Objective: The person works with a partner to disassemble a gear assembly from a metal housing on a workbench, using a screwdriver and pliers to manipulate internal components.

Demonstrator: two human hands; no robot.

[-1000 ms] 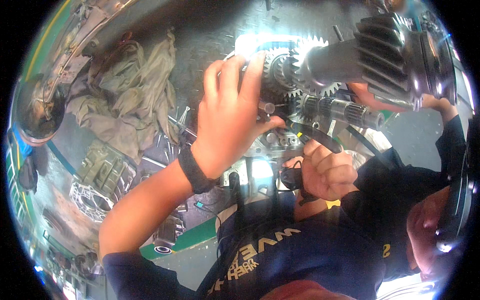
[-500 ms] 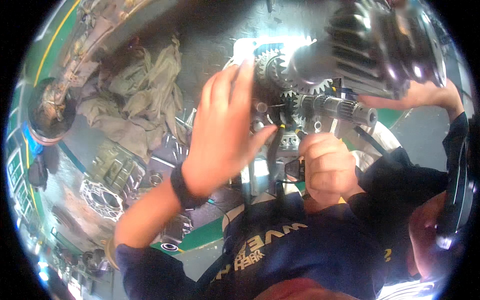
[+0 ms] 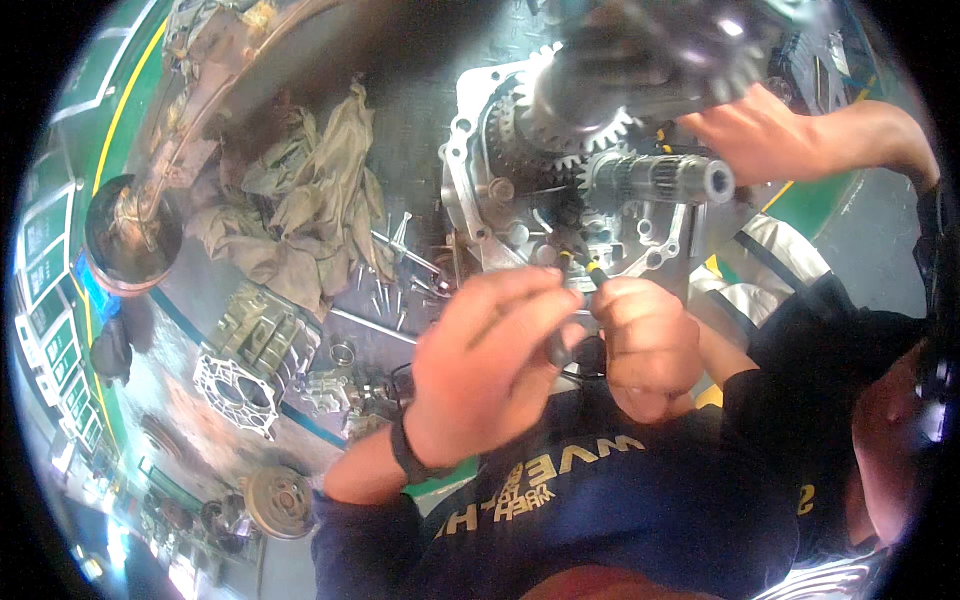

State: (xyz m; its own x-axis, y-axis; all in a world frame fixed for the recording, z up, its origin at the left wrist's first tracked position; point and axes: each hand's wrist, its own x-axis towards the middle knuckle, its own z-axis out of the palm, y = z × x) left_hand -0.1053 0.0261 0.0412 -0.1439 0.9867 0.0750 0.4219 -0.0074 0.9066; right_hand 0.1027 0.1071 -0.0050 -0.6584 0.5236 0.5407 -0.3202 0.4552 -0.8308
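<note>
Left hand (image 3: 490,365), right hand (image 3: 650,345): grips clamped on yellow-banded tool (image 3: 597,270); gold lettering (image 3: 542,468) upside-down across dark shirt (image 3: 640,510).

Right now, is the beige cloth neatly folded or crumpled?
Crumpled: the beige cloth lies in a loose heap, its creases running unevenly.

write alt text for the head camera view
A person's right hand grips a yellow-marked tool beside a metal gear assembly; the left hand curls close by, its grip unclear. Crumpled cloth, bolts and a metal housing lie farther left.
</note>
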